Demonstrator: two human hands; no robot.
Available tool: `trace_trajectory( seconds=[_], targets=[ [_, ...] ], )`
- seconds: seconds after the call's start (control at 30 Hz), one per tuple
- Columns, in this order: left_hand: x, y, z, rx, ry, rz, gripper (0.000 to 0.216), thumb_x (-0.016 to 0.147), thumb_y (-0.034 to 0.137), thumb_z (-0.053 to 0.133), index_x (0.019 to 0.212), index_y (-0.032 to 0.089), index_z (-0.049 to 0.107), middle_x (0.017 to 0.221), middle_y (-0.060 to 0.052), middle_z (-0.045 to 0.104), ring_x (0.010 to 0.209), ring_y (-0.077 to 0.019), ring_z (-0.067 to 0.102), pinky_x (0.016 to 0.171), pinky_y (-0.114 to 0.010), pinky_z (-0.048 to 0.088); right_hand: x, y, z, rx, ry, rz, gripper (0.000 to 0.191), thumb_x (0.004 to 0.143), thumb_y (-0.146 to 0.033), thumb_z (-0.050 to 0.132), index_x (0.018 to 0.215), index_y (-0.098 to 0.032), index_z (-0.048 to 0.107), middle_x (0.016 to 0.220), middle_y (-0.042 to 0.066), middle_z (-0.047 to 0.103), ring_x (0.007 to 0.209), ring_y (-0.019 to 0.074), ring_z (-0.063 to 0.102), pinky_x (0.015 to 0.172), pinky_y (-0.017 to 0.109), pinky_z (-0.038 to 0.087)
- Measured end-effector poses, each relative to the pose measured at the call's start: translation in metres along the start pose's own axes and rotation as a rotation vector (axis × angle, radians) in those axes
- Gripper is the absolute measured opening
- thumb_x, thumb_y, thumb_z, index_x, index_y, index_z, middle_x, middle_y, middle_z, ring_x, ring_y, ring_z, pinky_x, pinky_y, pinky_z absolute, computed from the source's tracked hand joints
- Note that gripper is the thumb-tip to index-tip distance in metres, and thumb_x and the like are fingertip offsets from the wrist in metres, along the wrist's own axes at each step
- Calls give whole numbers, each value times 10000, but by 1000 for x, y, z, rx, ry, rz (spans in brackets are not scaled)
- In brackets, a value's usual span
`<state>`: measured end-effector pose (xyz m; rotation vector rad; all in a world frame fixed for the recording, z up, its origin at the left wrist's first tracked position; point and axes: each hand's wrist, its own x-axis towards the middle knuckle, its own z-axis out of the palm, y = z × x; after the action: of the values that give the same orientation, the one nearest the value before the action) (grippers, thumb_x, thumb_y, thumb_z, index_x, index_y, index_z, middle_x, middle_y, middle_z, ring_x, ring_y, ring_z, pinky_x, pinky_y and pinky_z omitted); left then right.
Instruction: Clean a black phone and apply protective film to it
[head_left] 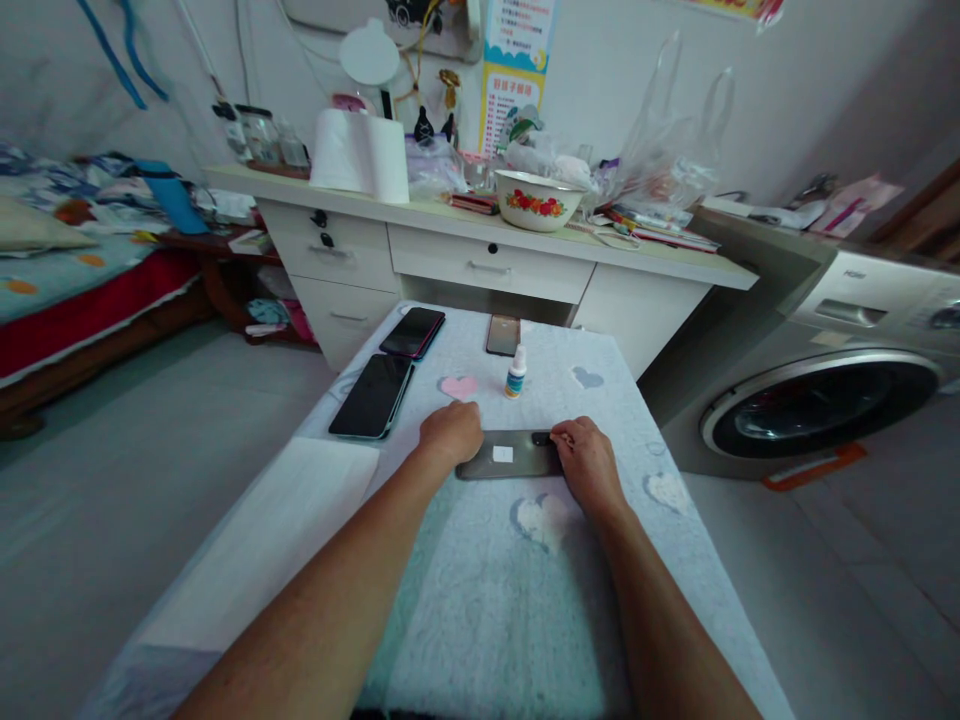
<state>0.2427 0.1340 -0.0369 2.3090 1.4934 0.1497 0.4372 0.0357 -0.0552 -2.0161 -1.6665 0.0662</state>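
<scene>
Nearest the camera, two bare forearms reach forward over a table covered in pale cloth with a heart pattern. From the left: a bed with a red side and rumpled covers stands beyond the table. On the table's left side, far from the person, lie two phones with dark screens facing up — a nearer one and, just past its far end, another. Farther back, a white paper roll stands on a white desk.

At the middle of the table, a grey phone lies crosswise, back up, with a small white label. The left hand is curled at its left end; its fingertips are hidden, so I cannot tell whether it grips. Just beyond the phone, a small bottle stands upright, and behind that lies a brownish phone. A flowered bowl sits on the desk.

The right hand has thumb and fingers bunched at the grey phone's right end, beside its dark camera block — I cannot tell what they pinch. Far right is a silver washing machine.
</scene>
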Motion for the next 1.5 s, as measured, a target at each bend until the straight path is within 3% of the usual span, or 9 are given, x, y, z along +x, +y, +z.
trace_trajectory(
  seconds=[0.17, 0.37, 0.4, 0.5, 0.6, 0.93, 1.37, 1.5],
  targets=[
    [-3, 4, -4, 40, -30, 16, 219, 746, 136, 423, 850, 154, 615, 953, -187, 630, 902, -338, 613, 706, -406, 436, -1, -1, 0, -11, -3, -1, 188, 850, -164, 488, 889, -176, 672, 860, 35, 572, 783, 128, 551, 726, 223, 379],
    [-4, -14, -14, -6, -157, 168, 182, 702, 183, 511, 872, 193, 576, 927, -88, 616, 889, -247, 601, 738, -322, 452, 1, -5, -7, -46, -68, -5, 186, 862, -181, 487, 896, -178, 670, 876, 40, 593, 781, 125, 556, 721, 220, 371],
    [-6, -18, -15, -16, -182, 202, 245, 670, 228, 573, 913, 202, 565, 966, -76, 604, 929, -244, 584, 755, -309, 455, 2, -5, -9, -54, -85, -5, 183, 860, -183, 492, 897, -179, 670, 881, 42, 600, 788, 126, 559, 724, 220, 370],
    [-15, -26, -16, -74, -246, 304, 700, 514, 416, 730, 1117, 186, 460, 1129, -97, 517, 1068, -277, 497, 868, -342, 435, 10, -5, -12, -86, -154, 15, 164, 843, -189, 519, 889, -183, 677, 875, 48, 623, 813, 133, 570, 736, 220, 366],
    [-22, -30, -12, -58, -211, 324, 900, 426, 417, 768, 1200, 181, 374, 1207, -104, 441, 1140, -290, 424, 960, -367, 377, 19, -4, -14, -99, -187, 54, 157, 828, -200, 540, 908, -178, 673, 885, 54, 644, 821, 140, 577, 736, 220, 364],
    [-20, -37, -5, -188, -157, 372, 551, 537, 330, 686, 1019, 209, 449, 1053, -44, 439, 1051, -246, 428, 902, -348, 394, 18, -6, -3, -104, -111, 84, 151, 848, -224, 522, 859, -193, 670, 848, 47, 620, 780, 147, 562, 706, 229, 355],
    [-17, -41, 1, -295, -134, 427, 592, 564, 230, 632, 1113, 230, 409, 1122, -34, 439, 1099, -236, 409, 952, -361, 376, 16, -25, 4, -85, -171, -116, 191, 892, -217, 472, 850, -220, 658, 890, 36, 595, 823, 135, 555, 715, 219, 374],
    [-16, -42, 3, -296, -139, 424, 608, 573, 225, 625, 1138, 236, 402, 1141, -40, 433, 1112, -241, 408, 969, -377, 373, 15, -19, 1, -64, -174, -105, 194, 887, -214, 476, 866, -214, 669, 918, 37, 583, 820, 130, 556, 719, 215, 381]
  ],
)
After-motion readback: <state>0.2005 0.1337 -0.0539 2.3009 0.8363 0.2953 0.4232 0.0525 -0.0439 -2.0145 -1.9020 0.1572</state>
